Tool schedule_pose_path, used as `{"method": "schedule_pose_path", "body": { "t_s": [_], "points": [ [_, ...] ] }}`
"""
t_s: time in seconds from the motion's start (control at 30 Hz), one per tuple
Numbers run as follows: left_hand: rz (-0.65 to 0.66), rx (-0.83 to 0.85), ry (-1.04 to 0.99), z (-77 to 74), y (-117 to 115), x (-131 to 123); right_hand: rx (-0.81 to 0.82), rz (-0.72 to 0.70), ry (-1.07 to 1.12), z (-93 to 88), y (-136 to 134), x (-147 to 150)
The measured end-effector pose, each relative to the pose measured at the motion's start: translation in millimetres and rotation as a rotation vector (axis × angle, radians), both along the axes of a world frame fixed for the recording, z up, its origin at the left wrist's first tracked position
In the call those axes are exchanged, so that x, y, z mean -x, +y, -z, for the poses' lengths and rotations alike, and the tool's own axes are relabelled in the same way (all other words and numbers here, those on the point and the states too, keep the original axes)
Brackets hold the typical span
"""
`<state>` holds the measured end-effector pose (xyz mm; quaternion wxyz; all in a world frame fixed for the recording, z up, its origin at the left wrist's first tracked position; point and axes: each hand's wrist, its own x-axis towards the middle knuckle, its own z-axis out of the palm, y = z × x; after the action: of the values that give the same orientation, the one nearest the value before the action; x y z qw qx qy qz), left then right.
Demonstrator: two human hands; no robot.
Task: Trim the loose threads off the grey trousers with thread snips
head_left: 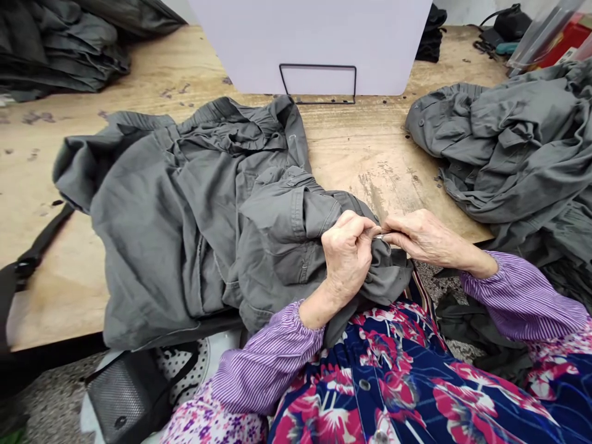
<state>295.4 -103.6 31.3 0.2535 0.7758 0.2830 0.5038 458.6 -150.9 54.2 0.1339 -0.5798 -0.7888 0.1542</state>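
My left hand (346,253) grips a gathered fold of a grey cotton garment (185,216), which lies spread across the plywood table (370,166) and over my lap. My right hand (419,237) comes in from the right, its fingertips meeting my left hand at the cloth. Between them a small metal item (380,237) shows, pinched in my right fingers. My fingers hide most of it, so I cannot tell what tool it is. Purple striped sleeves cover both forearms.
A rumpled grey garment pile (509,148) lies at the right, and a folded dark grey stack (55,55) lies at the far left. A white board (379,43) stands in a black wire stand (318,83) at the back. A black bag (129,394) sits on the floor at lower left.
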Motion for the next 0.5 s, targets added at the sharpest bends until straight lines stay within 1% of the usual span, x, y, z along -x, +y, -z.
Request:
{"method": "schedule_pose_path", "body": {
  "t_s": [0.03,0.07,0.1,0.17,0.2,0.23,0.27,0.3,0.33,0.4,0.43,0.5],
  "points": [
    [0.023,-0.048,-0.028,-3.6,-7,3,-0.017,0.027,0.015,1.4,-1,-2],
    [0.086,-0.104,-0.042,-8.1,-16,8,-0.04,0.061,0.044,2.5,-1,-4],
    [0.189,-0.159,-0.033,-13.1,-26,12,-0.065,0.1,0.087,3.3,-2,-7],
    [0.497,-0.23,0.05,-22.5,-46,22,-0.112,0.165,0.199,3.8,-1,-12],
    [0.581,-0.226,0.087,-25.9,-54,27,-0.127,0.188,0.254,3.4,-1,-14],
    [0.591,-0.208,0.11,-27.8,-59,31,-0.136,0.206,0.3,2.6,0,-15],
    [0.516,-0.18,0.124,-28.2,-62,35,-0.138,0.22,0.332,1.6,1,-14],
    [0.381,-0.148,0.138,-27.0,-61,38,-0.141,0.227,0.357,0.3,2,-12],
    [0.218,-0.114,0.159,-24.3,-58,41,-0.142,0.222,0.374,-0.9,3,-8],
    [-0.07,-0.049,0.234,-16.5,-47,43,-0.13,0.183,0.384,-3.1,6,3],
    [-0.17,-0.025,0.29,-12.2,-41,42,-0.12,0.158,0.38,-3.7,7,9],
    [-0.285,0.007,0.414,-4.6,-32,40,-0.098,0.131,0.36,-3.2,9,20]
  ]
}}
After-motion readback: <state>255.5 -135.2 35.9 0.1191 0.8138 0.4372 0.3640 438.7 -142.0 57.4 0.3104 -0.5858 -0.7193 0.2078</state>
